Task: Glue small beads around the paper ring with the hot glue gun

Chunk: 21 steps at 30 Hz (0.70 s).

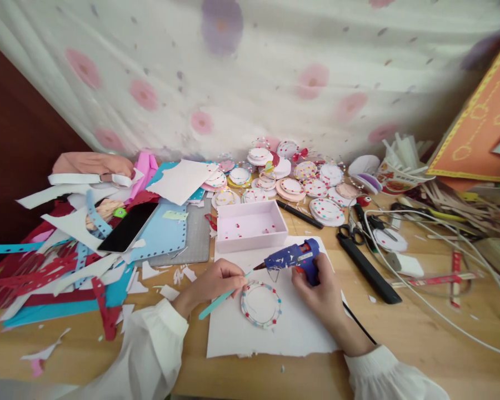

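Between the fingertips of my left hand (223,280) is a slim teal stick (215,305), its broad end pointing down-left and its thin tip up towards the nozzle. My right hand (320,291) is wrapped round the handle of a blue hot glue gun (294,255), whose nozzle points left and meets or nearly meets the stick's tip. Below them, a ring of white wire or cord with red and blue beads (261,304) lies on a sheet of white paper (300,328). Just behind the glue gun stands an open pale pink box (252,243) with a few small red pieces inside.
Paper scraps (79,244) and a phone (128,228) cover the left side. Several decorated paper discs (291,186) line the back. To the right lie scissors (350,234), a long black bar (369,269) and a looping white cable (437,325). A cup of glue sticks (402,172) stands behind.
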Each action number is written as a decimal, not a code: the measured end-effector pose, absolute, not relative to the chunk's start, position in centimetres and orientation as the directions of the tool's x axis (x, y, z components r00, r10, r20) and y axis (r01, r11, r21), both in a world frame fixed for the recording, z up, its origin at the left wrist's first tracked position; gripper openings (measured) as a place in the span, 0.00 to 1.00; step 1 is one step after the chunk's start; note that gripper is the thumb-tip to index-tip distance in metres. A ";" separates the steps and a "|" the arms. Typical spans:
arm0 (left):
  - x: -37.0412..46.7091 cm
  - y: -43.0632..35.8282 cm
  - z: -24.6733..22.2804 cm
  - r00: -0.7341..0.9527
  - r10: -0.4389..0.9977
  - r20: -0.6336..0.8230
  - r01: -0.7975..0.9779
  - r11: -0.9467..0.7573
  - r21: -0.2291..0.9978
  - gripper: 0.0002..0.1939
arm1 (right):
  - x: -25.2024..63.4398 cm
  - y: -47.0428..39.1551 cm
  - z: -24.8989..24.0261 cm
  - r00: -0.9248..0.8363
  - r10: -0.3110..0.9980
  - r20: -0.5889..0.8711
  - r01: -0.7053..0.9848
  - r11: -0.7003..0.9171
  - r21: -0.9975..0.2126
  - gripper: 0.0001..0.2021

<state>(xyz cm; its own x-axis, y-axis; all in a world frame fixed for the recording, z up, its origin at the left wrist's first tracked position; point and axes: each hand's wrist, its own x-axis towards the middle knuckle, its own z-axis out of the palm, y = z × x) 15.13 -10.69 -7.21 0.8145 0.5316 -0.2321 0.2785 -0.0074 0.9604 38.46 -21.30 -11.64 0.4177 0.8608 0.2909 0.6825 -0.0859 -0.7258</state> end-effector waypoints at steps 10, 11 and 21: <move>15.2 -10.8 -6.8 0.807 0.543 -0.230 0.266 0.013 0.964 0.18 | 38.7 -21.4 -11.9 0.398 0.862 0.315 0.707 -0.069 -0.704 0.10; 15.2 -10.8 -6.8 0.806 0.544 -0.231 0.267 0.014 0.964 0.17 | 38.7 -21.4 -11.9 0.397 0.861 0.317 0.709 -0.069 -0.702 0.10; 15.1 -10.7 -7.4 0.811 0.537 -0.233 0.284 -0.015 0.959 0.17 | 38.6 -21.4 -11.7 0.390 0.866 0.312 0.693 -0.053 -0.719 0.09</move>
<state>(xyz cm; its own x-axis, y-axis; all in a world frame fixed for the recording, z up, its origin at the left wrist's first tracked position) 15.06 -10.66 -7.41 0.8112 0.5366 -0.2325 0.2845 -0.0147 0.9586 38.55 -21.41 -11.72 0.3904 0.8662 0.3118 0.6927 -0.0533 -0.7192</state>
